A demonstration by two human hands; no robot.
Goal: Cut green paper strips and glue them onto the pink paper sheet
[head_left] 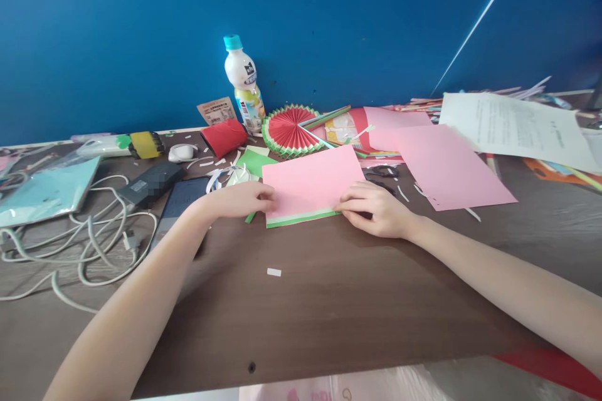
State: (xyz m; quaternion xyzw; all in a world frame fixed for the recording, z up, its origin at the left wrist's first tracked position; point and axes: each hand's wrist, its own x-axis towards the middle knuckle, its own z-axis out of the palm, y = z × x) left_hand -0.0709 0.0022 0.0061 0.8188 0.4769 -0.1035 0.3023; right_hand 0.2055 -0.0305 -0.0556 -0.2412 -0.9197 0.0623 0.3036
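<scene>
A sheet of pink paper [313,178] lies before me, with a white and green strip along its near edge. My left hand [242,198] is closed at its left edge, thumb and fingers pressed together on the paper. At the lower right corner, my right hand [376,208] pinches the edge between thumb and fingers. Green paper [253,163] shows behind the sheet's left side. Farther back lies a pleated paper fan [292,131], red with a green and white rim. Black-handled scissors [383,171] lie partly hidden beyond my right hand.
A white bottle [244,84] stands against the blue wall. To the left are tangled cables [89,225], a black adapter [153,183] and a phone [181,200]. More pink paper [454,166] and a printed sheet [512,128] lie right. A white scrap [274,272] sits nearer me.
</scene>
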